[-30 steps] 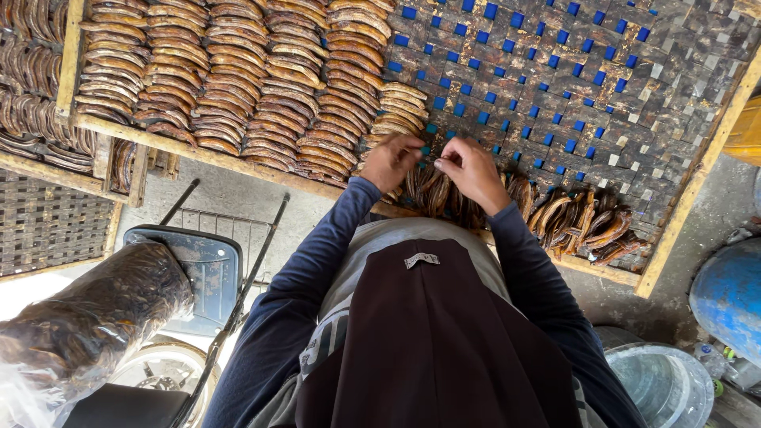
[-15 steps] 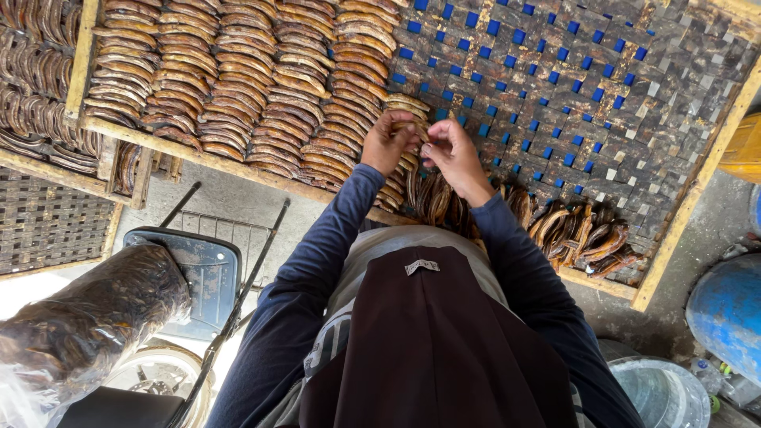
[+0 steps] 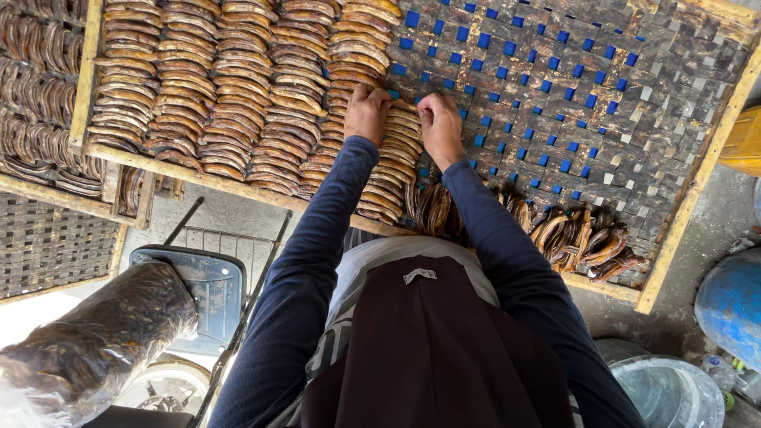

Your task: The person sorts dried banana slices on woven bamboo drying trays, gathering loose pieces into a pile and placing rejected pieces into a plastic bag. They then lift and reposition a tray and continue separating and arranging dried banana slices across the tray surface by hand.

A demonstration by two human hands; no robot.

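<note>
My left hand [image 3: 366, 111] and my right hand [image 3: 441, 127] are side by side at the far end of a short row of dried banana slices [image 3: 388, 170]. Their fingers curl down onto one slice [image 3: 406, 112] between them, pressing it onto the woven rack [image 3: 571, 103]. Several full rows of brown slices [image 3: 238, 103] fill the rack's left part. A loose pile of slices [image 3: 579, 238] lies on the near edge, right of my right forearm. The rack's right part is bare dark weave with blue squares.
The rack has a yellow wooden frame [image 3: 682, 230]. Another filled rack [image 3: 40, 95] and a bare woven one [image 3: 47, 246] sit at left. Below are a clear bag of slices [image 3: 87, 349], a grey platform on a metal frame [image 3: 206, 293], a blue barrel [image 3: 733, 305] and a metal basin [image 3: 674, 392].
Both hands have moved from the loose pile at the near edge up the rack to the far end of the short row, carrying a slice there.
</note>
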